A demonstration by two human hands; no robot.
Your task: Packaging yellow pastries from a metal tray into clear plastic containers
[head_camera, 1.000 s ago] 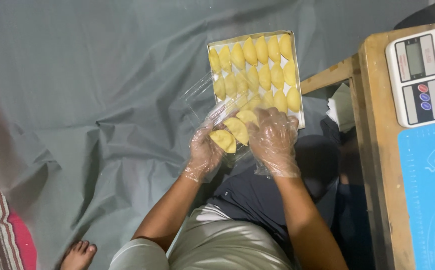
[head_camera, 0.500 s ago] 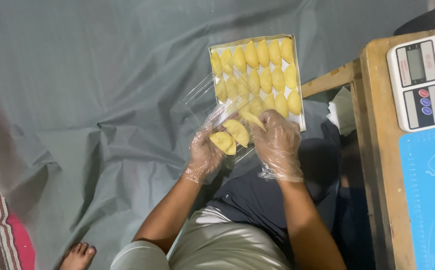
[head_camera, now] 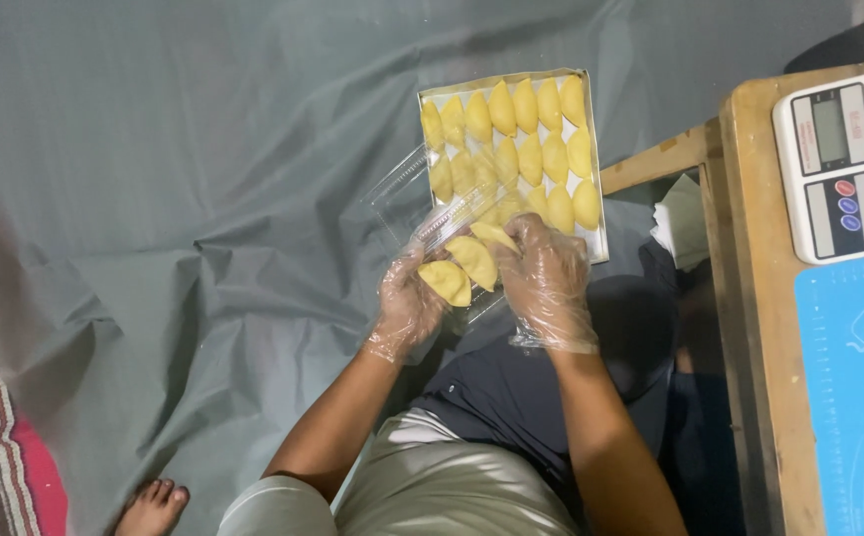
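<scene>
Centre of frame: gloved left hand (head_camera: 407, 303) grasps a clear clamshell box (head_camera: 430, 213), tilted open, apparently to receive yellow pastries (head_camera: 460, 273). Gloved right hand (head_camera: 546, 283), fingers curled, presses on the pastries between both grips. Tray (head_camera: 598, 213) of pastries above; scale (head_camera: 839, 164) on bench (head_camera: 759, 328), right.

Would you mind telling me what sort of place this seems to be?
Probably a home food-packing spot on the floor: a grey sheet spread out, a tray of yellow pastries, and a kitchen scale on a wooden table.
</scene>
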